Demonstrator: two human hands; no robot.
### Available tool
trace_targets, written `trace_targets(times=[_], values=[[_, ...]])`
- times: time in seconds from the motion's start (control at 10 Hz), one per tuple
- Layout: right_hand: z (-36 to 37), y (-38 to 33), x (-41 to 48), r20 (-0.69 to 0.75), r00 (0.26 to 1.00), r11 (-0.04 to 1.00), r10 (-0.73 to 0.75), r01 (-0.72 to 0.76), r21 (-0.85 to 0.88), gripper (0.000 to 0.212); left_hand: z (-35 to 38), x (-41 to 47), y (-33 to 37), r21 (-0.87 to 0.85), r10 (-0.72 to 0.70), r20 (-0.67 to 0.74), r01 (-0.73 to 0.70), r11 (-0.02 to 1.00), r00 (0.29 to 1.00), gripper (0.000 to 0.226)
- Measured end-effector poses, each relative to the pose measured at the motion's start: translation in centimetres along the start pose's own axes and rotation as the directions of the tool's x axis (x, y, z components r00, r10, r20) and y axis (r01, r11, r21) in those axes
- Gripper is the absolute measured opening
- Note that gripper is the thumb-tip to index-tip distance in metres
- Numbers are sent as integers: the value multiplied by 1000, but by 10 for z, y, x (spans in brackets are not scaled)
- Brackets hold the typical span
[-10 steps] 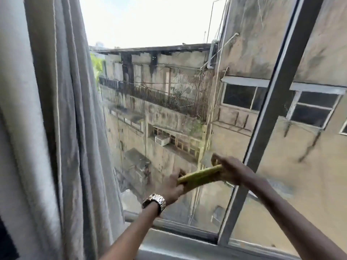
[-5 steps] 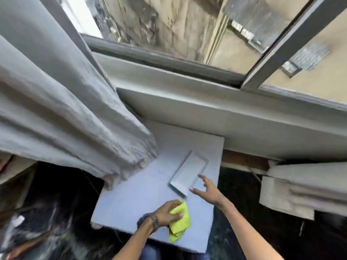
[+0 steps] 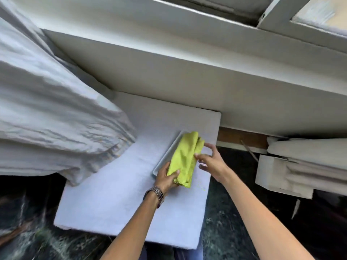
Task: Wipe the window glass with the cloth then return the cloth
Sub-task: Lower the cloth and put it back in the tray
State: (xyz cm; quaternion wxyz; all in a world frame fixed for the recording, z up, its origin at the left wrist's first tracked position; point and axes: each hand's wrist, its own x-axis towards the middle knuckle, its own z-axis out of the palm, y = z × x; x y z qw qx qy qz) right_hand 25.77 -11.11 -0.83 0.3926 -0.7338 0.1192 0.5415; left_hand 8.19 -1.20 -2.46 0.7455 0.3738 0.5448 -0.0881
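A folded yellow-green cloth (image 3: pixel 185 157) lies along a shallow white tray (image 3: pixel 170 150) on a white board (image 3: pixel 116 199). My left hand (image 3: pixel 166 176), with a metal watch on its wrist, grips the cloth's near end. My right hand (image 3: pixel 212 161) has its fingers spread, and the fingertips touch the cloth's right edge. The window glass (image 3: pixel 317 14) shows only at the top right corner, behind its white frame (image 3: pixel 272 17).
A bunched grey-white curtain (image 3: pixel 56 119) hangs over the board's left side. A deep white sill (image 3: pixel 169 59) runs above the board. White moulded pieces (image 3: pixel 293 171) are stacked to the right. Dark floor surrounds the board.
The view dropped from the window to the board below. My left hand carried the cloth onto the tray, and my right hand came to the cloth's edge.
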Motion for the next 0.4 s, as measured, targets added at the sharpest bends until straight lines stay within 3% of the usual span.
trace_targets(times=[0.1,0.2,0.3,0.4], values=[[21,11,21,-29,995,928,-95,78,-363,47,-9,23,-21,230,49,-205,-1,973,978,36],[36,29,18,-182,950,803,-255,103,-587,48,-7,21,-28,431,130,-368,45,901,921,43],[45,34,3,-204,905,765,-374,176,-620,56,2,13,-25,552,227,-410,41,833,883,41],[47,24,-14,-183,894,644,-408,140,-752,60,10,-5,-7,687,311,-443,94,721,841,49]])
